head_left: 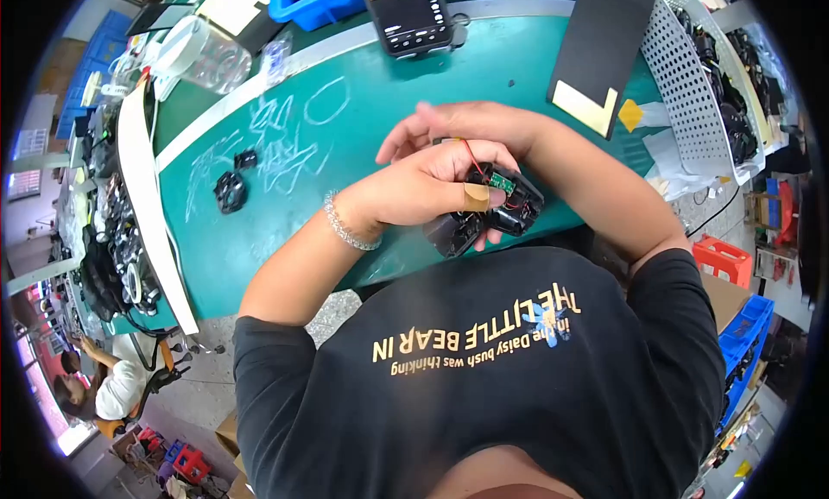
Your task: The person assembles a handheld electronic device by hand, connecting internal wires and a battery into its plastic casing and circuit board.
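My left hand (436,181) is closed on an opened black plastic housing (521,216). Its bandaged thumb lies across the top, beside a small green circuit board (502,184). A thin red wire (474,156) loops up over the fingers, and more red wiring shows inside the shell. Another dark shell part (453,233) hangs at the near side of the same hand. My right hand (445,126) reaches across just beyond the left one, fingers stretched leftward and thumb apart. No held object is visible in it, though its palm is partly hidden.
Small black parts (230,191) lie on the green mat (276,227) at left. A phone (408,20) stands at the far edge, near a blue bin (306,11). A black board (596,50) and a perforated white basket (686,76) of dark parts occupy the right. A clear jar (216,60) stands far left.
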